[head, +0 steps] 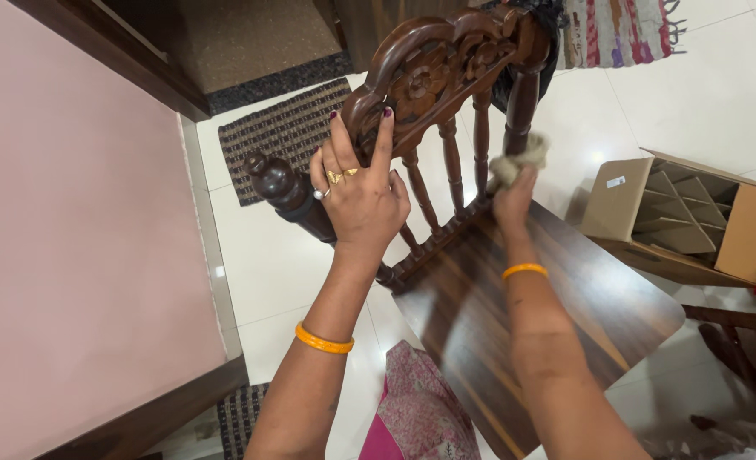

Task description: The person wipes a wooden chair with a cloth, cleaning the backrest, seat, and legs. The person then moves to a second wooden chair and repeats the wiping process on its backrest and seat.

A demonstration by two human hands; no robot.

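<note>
Left hand [356,192] grips the carved wooden chair [446,68] backrest; right hand [514,198] holds a cloth [521,158] against its spindle; open cardboard box [684,213] with dividers sits on floor [718,94]

Both forearms reach forward and away from the body, bare, each with an orange bangle at the wrist. The left hand [356,192] is raised, back toward the camera, fingers spread and curled over in a grip, rings showing. The right hand [514,198] stretches farther out, fingers closed in a clutch.
</note>
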